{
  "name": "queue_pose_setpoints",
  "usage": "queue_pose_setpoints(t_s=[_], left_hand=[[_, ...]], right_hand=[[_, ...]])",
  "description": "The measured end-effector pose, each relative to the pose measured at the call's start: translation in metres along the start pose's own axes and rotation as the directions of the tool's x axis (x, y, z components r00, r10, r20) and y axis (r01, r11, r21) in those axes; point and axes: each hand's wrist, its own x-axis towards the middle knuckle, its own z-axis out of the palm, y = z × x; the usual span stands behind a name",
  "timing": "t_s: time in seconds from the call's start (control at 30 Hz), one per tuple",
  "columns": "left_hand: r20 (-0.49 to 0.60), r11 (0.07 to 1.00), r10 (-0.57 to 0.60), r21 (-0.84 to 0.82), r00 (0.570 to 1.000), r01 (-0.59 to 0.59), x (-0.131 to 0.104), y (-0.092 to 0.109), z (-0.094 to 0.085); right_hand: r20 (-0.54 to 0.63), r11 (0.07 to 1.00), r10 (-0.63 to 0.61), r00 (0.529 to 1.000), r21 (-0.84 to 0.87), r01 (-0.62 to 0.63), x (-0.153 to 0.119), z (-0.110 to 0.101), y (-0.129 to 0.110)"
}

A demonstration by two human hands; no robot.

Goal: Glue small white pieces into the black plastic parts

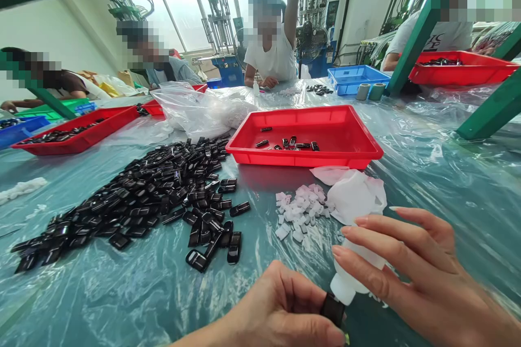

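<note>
Between the thumb and fingers of my left hand (291,309) is a small black plastic part (332,310), low in the view. My right hand (419,271) is closed around a white plastic squeeze bottle (360,263), tipped with its nozzle pointing down at the black part. Whether nozzle and part touch, I cannot tell. Beyond the bottle lie a crumpled white cloth or bag (358,192) and a small heap of translucent white pieces (303,209). Left of my hands spreads a large pile of glossy black parts (163,190).
A red tray (301,158) holding several black parts stands ahead. More red trays (81,143) sit at left, and a blue tray (358,77) is farther back. Green posts (490,105) rise at right. Several people sit around the plastic-covered table (448,184).
</note>
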Motion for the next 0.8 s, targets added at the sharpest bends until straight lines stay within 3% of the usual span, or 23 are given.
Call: queue_pose_setpoints(t_s=[0.27, 0.4, 0.57, 0.63, 0.73, 0.8], left_hand=[[0.01, 1.0, -0.014, 0.014, 1.0, 0.013, -0.001, 0.0, -0.002], [-0.041, 1.0, -0.005, 0.02, 0.999, 0.006, 0.0, 0.0, -0.003], [-0.085, 1.0, 0.017, 0.014, 0.996, -0.015, 0.0, 0.002, -0.004], [-0.098, 0.997, 0.042, -0.061, 0.994, -0.048, 0.001, 0.002, -0.004], [-0.121, 0.986, 0.063, -0.145, 0.991, -0.081, 0.004, 0.001, -0.005], [-0.145, 0.979, 0.06, -0.186, 0.988, -0.087, 0.005, 0.001, -0.004]], right_hand=[[0.002, 0.999, 0.004, 1.0, 0.052, -0.004, 0.005, -0.001, 0.002], [-0.05, 0.994, 0.094, 0.994, 0.063, -0.091, 0.011, 0.002, 0.005], [0.012, 0.976, 0.214, 0.977, 0.041, -0.215, 0.011, 0.004, 0.015], [-0.002, 0.911, 0.406, 0.914, 0.078, -0.405, 0.009, 0.004, 0.022], [-0.02, 0.669, 0.737, 0.676, 0.165, -0.725, 0.007, 0.004, 0.04], [-0.049, 0.565, 0.823, 0.566, 0.184, -0.805, 0.005, 0.006, 0.056]])
